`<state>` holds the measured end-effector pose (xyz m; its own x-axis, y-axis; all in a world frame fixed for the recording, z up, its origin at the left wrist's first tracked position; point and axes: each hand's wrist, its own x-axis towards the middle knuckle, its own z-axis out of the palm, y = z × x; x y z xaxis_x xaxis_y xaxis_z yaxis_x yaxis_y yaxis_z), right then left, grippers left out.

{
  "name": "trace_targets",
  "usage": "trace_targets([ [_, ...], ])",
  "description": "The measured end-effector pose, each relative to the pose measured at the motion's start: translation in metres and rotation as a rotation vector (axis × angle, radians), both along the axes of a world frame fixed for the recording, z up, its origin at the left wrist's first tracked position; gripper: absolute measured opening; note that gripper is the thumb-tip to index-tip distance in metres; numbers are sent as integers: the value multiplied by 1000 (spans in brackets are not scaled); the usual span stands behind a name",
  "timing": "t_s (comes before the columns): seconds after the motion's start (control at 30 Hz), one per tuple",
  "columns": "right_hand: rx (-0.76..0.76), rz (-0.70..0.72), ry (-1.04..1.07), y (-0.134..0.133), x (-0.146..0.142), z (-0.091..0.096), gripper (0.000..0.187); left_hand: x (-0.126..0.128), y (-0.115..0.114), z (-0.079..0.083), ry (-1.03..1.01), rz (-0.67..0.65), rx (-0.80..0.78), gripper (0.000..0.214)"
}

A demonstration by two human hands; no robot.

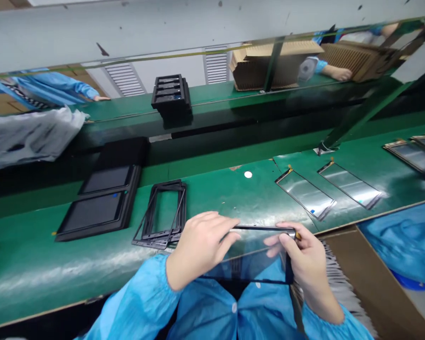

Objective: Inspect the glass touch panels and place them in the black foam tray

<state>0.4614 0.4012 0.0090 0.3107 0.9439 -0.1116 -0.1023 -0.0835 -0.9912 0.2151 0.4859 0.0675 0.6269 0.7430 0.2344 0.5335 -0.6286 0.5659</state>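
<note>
In front of my chest I hold a clear, black-edged touch panel (246,267) with both hands; my blue smock shows through it. My left hand (205,243) has its thumb and fingers closed at the panel's far long edge, near the left. At the panel's right end, my right hand (306,255) grips the corner, beside a small orange tab. Left of my left hand lies a loose stack of thin black rectangular frames (183,208), not squarely aligned. Beyond my right hand two glass panels (306,192) (350,183) lie flat, apart from each other.
A black tray (131,208) at left bears two dark screens (97,210). Behind stand stacked black trays (170,94), a plastic bag (31,137) and cardboard dividers (279,66). A green post (361,113) rises at right. Co-workers' arms (336,72) show across the bench.
</note>
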Motion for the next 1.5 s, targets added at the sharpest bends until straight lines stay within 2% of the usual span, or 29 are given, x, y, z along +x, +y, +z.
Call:
trace_targets([
  [0.1, -33, 36, 32, 3, 5, 0, 36, -1, 2, 3, 18, 59, -131, 25],
  [0.17, -29, 93, 141, 8, 9, -2, 61, -1, 3, -2, -68, 142, -311, 19],
  [0.23, 1, 143, 293, 15, 7, -8, 89, 0, 3, -14, -254, 255, -559, 15],
  [0.27, 10, 162, 345, 19, 4, -11, 96, 3, 1, -23, -372, 307, -681, 15],
  [0.37, -29, 147, 327, 27, -15, -19, 99, 13, -7, -49, -686, 389, -919, 29],
  [0.47, -62, 48, 278, 33, -28, -18, 102, 17, -20, -63, -830, 318, -1034, 57],
  [0.57, -57, 38, 281, 37, -25, -10, 107, 10, -27, -59, -797, 175, -1145, 73],
  [0.73, -71, 51, 270, 38, -18, 0, 113, -1, -25, -54, -714, 95, -1185, 81],
  [0.9, -52, 58, 286, 37, -19, 3, 115, -4, -26, -62, -702, 67, -1173, 72],
  [1.03, -55, 62, 274, 35, -18, 5, 115, -3, -26, -67, -691, 70, -1211, 75],
  [1.23, -36, 25, 257, 35, -18, 3, 120, -3, -28, -62, -718, 5, -1223, 68],
  [1.37, -33, 16, 311, 36, -19, -1, 124, -2, -30, -56, -756, -77, -1273, 79],
  [1.5, -36, 18, 353, 38, -19, -7, 122, -1, -30, -59, -743, -68, -1279, 88],
])
